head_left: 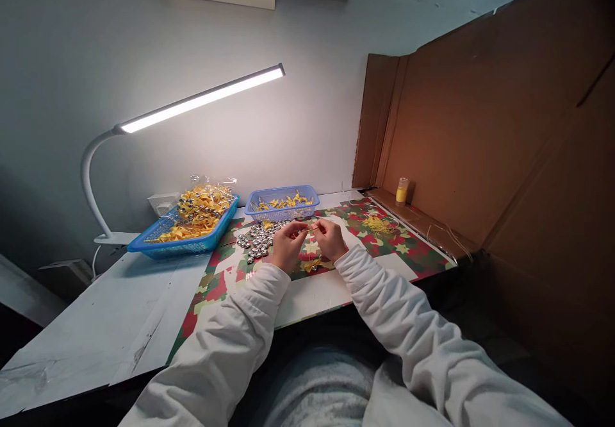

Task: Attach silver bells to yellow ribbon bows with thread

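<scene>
My left hand (pixel 288 244) and my right hand (pixel 329 238) are raised over the patterned table cover, fingertips pinched close together. Between them runs a thin yellowish cord (pixel 310 229), pinched by both hands. A yellow ribbon piece (pixel 313 265) lies or hangs just below, between my wrists; whether it is tied to the cord is too small to tell. Left of my left hand is a pile of silver bells (pixel 257 241), with a yellow piece (pixel 268 224) at its top edge.
A blue basket (pixel 223 222) heaped with yellow pieces and bells stands left, by a lamp (pixel 202 99). Behind my hands is a smaller blue basket (pixel 282 217). Yellow cords (pixel 379 225) lie right, near a yellow-filled bottle (pixel 402 192) and cardboard wall (pixel 480 125).
</scene>
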`<control>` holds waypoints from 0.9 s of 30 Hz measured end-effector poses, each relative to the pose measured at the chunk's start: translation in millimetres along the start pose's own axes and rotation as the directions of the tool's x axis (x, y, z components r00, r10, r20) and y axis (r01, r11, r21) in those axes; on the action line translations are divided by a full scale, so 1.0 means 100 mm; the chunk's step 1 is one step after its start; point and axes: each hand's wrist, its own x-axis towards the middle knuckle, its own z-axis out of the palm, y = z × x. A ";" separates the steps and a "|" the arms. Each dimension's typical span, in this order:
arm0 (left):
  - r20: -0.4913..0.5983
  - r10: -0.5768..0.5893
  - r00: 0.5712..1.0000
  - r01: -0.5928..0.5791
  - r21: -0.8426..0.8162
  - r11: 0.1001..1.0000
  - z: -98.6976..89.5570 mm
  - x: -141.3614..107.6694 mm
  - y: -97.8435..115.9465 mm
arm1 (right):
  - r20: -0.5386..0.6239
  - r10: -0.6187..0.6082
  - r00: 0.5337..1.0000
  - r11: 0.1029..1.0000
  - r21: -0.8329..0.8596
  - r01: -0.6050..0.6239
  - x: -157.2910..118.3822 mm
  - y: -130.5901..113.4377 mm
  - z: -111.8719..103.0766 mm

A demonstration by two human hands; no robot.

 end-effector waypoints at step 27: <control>0.003 0.140 0.990 -0.137 0.227 0.964 -0.04 0.01 -0.06 | 0.063 -0.195 0.979 0.980 -0.029 0.197 0.04 0.16 -0.01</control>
